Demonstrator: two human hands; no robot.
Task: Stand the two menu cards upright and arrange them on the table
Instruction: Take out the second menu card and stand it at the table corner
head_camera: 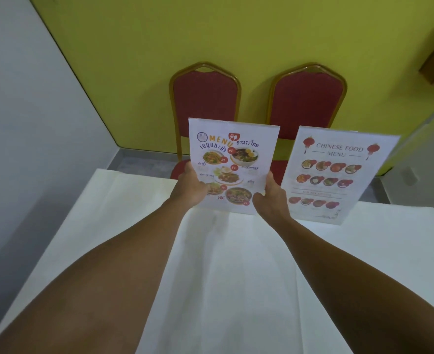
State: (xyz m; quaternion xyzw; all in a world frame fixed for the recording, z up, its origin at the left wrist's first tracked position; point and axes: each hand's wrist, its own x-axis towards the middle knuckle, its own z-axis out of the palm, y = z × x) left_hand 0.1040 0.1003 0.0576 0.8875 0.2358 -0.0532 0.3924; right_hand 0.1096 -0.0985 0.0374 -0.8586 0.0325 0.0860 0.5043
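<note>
So the table [134, 226] fills the lower half of the frame, and both menu cards sit near its far edge. The Thai menu card [232, 159] is center frame, upright, with the left hand [191, 186] on its lower left edge and the right hand [272, 198] on its lower right. The Chinese menu card [338, 175] stands just to its right, tilted a bit. Two chairs [205, 98] are behind the table, upper center, side by side against the wall [236, 29].

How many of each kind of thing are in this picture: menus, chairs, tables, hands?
Menu cards: 2, the Thai menu held by both hands, the Chinese menu standing
Red chairs: 2
Tables: 1
Hands: 2, left hand, right hand
Total: 7
</note>
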